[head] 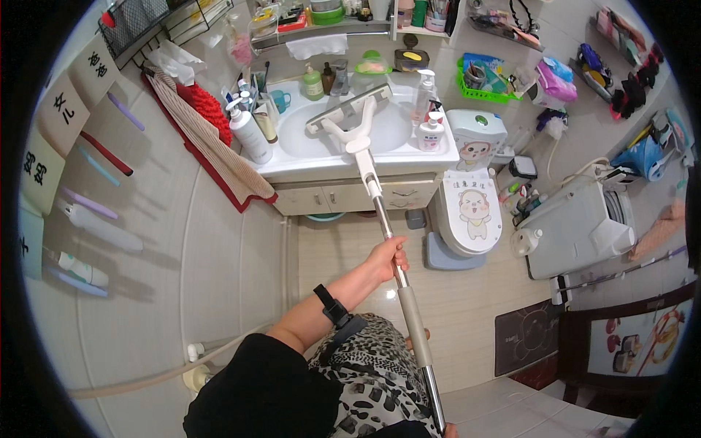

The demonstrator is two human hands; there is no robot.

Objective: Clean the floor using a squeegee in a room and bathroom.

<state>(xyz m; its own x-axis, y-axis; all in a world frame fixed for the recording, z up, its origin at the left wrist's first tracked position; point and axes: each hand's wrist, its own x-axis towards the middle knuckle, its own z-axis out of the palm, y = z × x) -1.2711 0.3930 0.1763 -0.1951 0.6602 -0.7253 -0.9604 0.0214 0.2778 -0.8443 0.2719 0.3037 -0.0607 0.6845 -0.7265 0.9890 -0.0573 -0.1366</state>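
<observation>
My left hand (pixel 386 259) is closed around the metal pole of a flat mop (pixel 358 143). The white forked joint and long flat head of this mop lie over the white washbasin (pixel 402 134); whether the head touches the basin is unclear. A beige grip sleeve (pixel 414 323) covers the pole below my left hand. At the bottom edge, my right hand (pixel 450 431) is partly visible at the lower pole, its fingers wrapped there. A black strap with a device sits on my left forearm. Pump bottles (pixel 430 131) stand on the basin's right rim.
A closed toilet (pixel 472 211) stands right of the vanity cabinet (pixel 356 197), with a blue-grey step (pixel 452 254) at its base. A washing machine (pixel 580 230) is farther right. Towels (pixel 202 131) and toothbrushes hang on the left wall. A dark mat (pixel 527 338) lies on the floor.
</observation>
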